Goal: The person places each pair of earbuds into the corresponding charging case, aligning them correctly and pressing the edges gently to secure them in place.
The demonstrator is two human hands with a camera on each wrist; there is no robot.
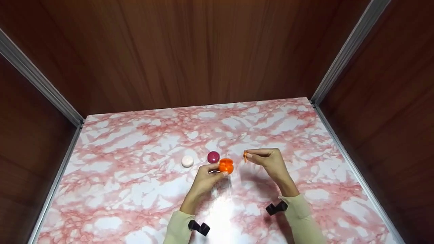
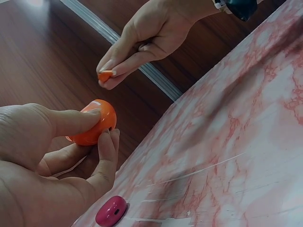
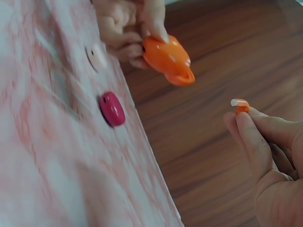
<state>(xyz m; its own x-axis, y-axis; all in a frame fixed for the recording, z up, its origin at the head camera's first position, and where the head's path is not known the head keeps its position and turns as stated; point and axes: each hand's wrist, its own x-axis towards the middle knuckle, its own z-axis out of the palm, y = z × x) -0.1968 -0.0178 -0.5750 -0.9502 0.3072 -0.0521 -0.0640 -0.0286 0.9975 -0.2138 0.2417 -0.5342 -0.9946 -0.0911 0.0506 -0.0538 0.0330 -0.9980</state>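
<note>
In the head view, my left hand (image 1: 205,178) holds a small rounded orange earbud case (image 1: 226,168) between thumb and fingers, its lid raised. Off to the right, my right hand (image 1: 273,164) pinches an orange earbud (image 3: 242,106) with its fingertips; a pale tip shows in the right wrist view. A gap separates the earbud from the case. On the table just beyond the left hand lies a glossy magenta earbud case (image 1: 213,157), closed. Left of that sits a closed whitish case (image 1: 187,161) of similar shape.
The table (image 1: 135,189) has a red-and-white marbled top. Dark wood panels (image 1: 190,54) rise at the back and both sides, with grey metal rails (image 1: 349,44) along the corners and side edges. Each sleeved wrist carries a black device (image 1: 199,227).
</note>
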